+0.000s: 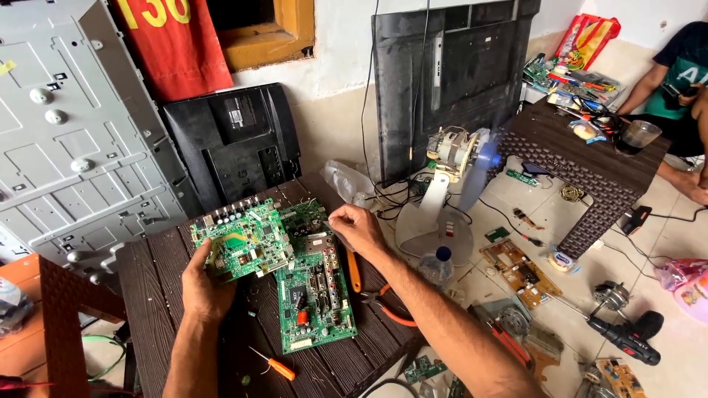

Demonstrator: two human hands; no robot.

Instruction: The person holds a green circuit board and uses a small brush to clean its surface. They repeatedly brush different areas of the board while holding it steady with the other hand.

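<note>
My left hand (204, 284) grips a green circuit board (243, 239) by its lower left edge, holding it tilted above a dark wooden table (158, 295). My right hand (356, 227) rests on the upper right corner of a second, larger green circuit board (316, 295) that lies flat on the table; its fingers are curled, and whether they pinch something small I cannot tell. An orange-handled tool (354, 270) lies just under the right wrist.
Orange-handled pliers (391, 309) and a small orange screwdriver (276, 365) lie on the table. A small fan (453, 158), a plastic bottle (436, 267), loose boards, a drill (627, 340) and motors litter the floor. Another person sits at a second table (590, 173) at the right.
</note>
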